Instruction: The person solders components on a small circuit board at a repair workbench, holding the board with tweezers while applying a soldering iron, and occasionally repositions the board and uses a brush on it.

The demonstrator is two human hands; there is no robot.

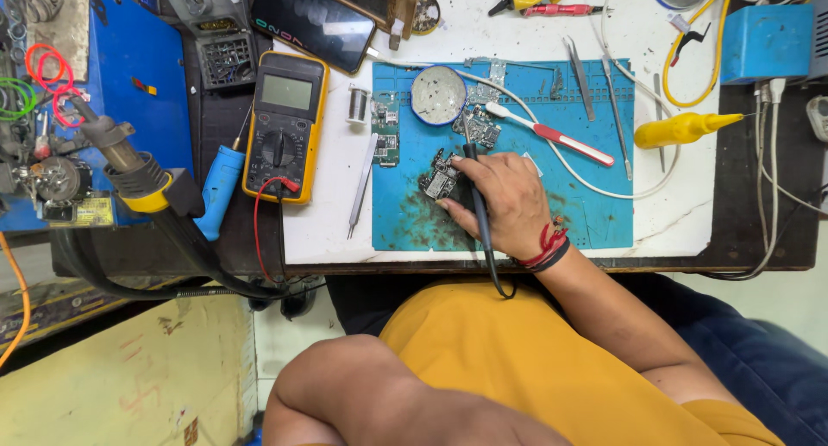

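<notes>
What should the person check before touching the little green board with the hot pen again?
1. Right hand has a firm grip on the soldering pen: ok.
2. Small circuit board lies flat on the blue mat: ok.
3. Left hand steadying the board: not ok, it is out of view.
4. Pen cord hangs free off the table edge, not snagged: ok.
5. Pen tip is clean and hot: cannot tell.
6. Tweezers lie within reach beside the mat: ok.

Grey multimeter screen [286,91] (rectangular), beside dark phone screen [312,21].
</notes>
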